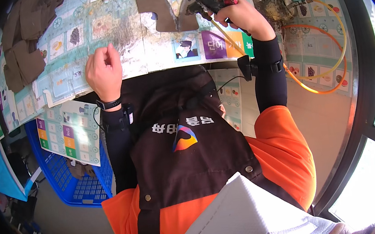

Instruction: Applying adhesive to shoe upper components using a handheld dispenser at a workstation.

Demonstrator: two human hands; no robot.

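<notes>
Wrapped round a black spray gun (216, 5) with red knobs, my right hand (249, 18) is at the far right part of the worktable. The gun's dark, crusted nozzle end is over the right side of a flat brown cut piece (162, 14). A deep V-shaped notch splits this piece, with pale residue along the notch edges. My left hand (104, 73) is curled into a loose fist near the table's front edge, apart from the brown piece; nothing shows in it. The gun covers part of the piece's right half.
Stacked brown pieces (25, 52) lie at the table's left. Yellow and orange hoses (340, 50) loop at the right, beside a residue-covered object (276, 9). Stained printed sheets (131, 59) cover the tabletop (69, 79). A blue plastic basket (85, 191) stands below left.
</notes>
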